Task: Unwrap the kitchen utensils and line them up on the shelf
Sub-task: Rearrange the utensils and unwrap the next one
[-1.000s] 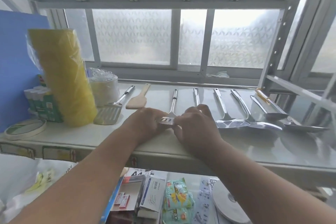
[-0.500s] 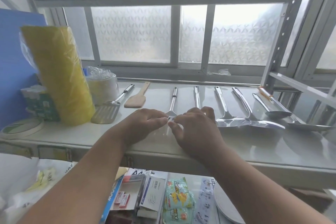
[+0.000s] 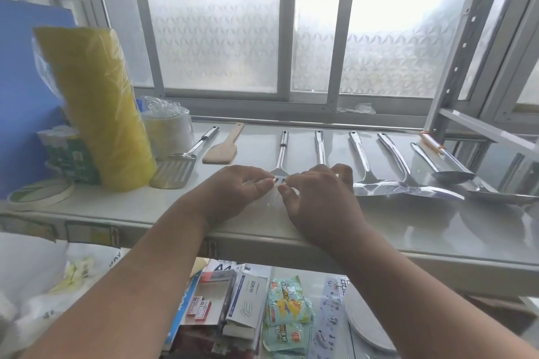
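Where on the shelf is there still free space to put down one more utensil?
The front strip of the shelf on the right, before the ladles, is bare. A narrower bare patch lies in front of the slotted turner, left of the left hand. The back row of handles and the left corner by the yellow roll are crowded.

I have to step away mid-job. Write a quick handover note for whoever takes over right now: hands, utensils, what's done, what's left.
Left hand and right hand: both rest on the shelf, fingers pinching at the head of the slotted utensil, apparently working on clear film.
Laid out in a row, handles toward the window: slotted turner, wooden spatula, the slotted utensil, another utensil whose head is hidden by the right hand, then several spatulas and ladles further right.
Done: the row is laid out.
Left: finish this one; two spatula heads further right look film-covered, so check them.
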`<state>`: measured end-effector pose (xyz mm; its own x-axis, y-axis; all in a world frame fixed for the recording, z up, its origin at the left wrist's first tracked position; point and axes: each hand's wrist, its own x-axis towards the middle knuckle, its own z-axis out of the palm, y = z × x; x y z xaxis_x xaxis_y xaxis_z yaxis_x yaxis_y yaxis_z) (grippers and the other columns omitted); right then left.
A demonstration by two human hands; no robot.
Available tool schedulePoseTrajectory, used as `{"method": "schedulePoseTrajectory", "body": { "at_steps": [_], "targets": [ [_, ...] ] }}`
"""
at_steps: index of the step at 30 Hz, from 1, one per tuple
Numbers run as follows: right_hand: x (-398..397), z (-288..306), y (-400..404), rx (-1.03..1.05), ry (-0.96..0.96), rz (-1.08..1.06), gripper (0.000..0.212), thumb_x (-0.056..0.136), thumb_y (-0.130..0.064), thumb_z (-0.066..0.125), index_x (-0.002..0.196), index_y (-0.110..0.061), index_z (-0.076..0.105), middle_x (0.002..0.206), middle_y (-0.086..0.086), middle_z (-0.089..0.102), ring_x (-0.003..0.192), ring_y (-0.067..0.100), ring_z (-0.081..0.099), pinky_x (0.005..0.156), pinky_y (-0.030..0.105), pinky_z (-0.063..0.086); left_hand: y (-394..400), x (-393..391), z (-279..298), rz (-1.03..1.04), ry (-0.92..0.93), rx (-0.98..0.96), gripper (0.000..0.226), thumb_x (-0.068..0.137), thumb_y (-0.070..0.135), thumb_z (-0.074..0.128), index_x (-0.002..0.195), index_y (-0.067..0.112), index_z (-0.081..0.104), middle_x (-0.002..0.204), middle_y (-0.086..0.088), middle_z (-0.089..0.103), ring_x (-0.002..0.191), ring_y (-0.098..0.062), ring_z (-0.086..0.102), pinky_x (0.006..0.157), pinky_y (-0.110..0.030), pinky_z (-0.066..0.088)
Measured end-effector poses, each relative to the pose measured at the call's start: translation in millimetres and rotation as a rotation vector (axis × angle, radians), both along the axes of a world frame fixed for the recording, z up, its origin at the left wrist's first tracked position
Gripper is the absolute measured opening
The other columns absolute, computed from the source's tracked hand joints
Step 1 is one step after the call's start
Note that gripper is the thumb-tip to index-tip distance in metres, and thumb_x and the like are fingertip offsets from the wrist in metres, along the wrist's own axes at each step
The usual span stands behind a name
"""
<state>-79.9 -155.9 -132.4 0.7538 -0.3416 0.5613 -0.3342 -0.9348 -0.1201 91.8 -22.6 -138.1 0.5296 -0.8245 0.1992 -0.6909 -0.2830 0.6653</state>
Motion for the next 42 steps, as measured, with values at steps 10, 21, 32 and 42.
{"method": "schedulePoseTrajectory", "body": {
  "at_steps": [10,21,32,42],
  "targets": [
    [-2.0,2.6,1.9,-0.02,0.024,0.007,0.047,0.095,-0.056,0.038,0.111,-0.027,0.07,0.099,-0.008,0.074,0.111,0.018,0.057,0.102,0.046,0.026,34.0,23.3,27.1,0.623,-0.531,0.239,0.044,0.097,0.041,0.058,0.137,0.023,0.064,0.135,-0.006,0.069,0.125,-0.032,0.061,0.102,-0.044,0.051],
    [-0.8,2.6,3.3,-0.027,0.037,-0.01,0.046,0.094,-0.055,0.038,0.105,-0.026,0.071,0.096,-0.006,0.074,0.109,0.017,0.057,0.1,0.045,0.025,38.2,31.2,38.5,0.805,-0.598,0.383,0.026,0.1,0.003,0.052,0.122,0.009,0.064,0.116,-0.016,0.071,0.107,-0.041,0.073,0.079,-0.044,0.057],
    [-1.5,4.1,4.1,-0.01,0.033,0.029,0.034,0.095,-0.047,0.047,0.105,-0.028,0.073,0.094,-0.007,0.073,0.112,0.016,0.059,0.102,0.046,0.027,3.4,-5.7,27.1,0.642,0.351,-0.377,0.039,0.097,0.006,0.051,0.123,0.024,0.074,0.12,-0.007,0.073,0.089,-0.024,0.075,0.055,-0.023,0.055],
    [0.5,0.9,1.1,-0.036,0.013,-0.015,0.032,0.098,-0.046,0.045,0.1,-0.031,0.073,0.087,-0.009,0.073,0.106,0.014,0.059,0.098,0.043,0.024,23.6,-10.9,21.2,0.315,-0.085,0.087,0.033,0.1,0.047,0.057,0.111,0.027,0.081,0.123,0.004,0.073,0.115,-0.02,0.064,0.092,-0.033,0.047]
  ]
}}
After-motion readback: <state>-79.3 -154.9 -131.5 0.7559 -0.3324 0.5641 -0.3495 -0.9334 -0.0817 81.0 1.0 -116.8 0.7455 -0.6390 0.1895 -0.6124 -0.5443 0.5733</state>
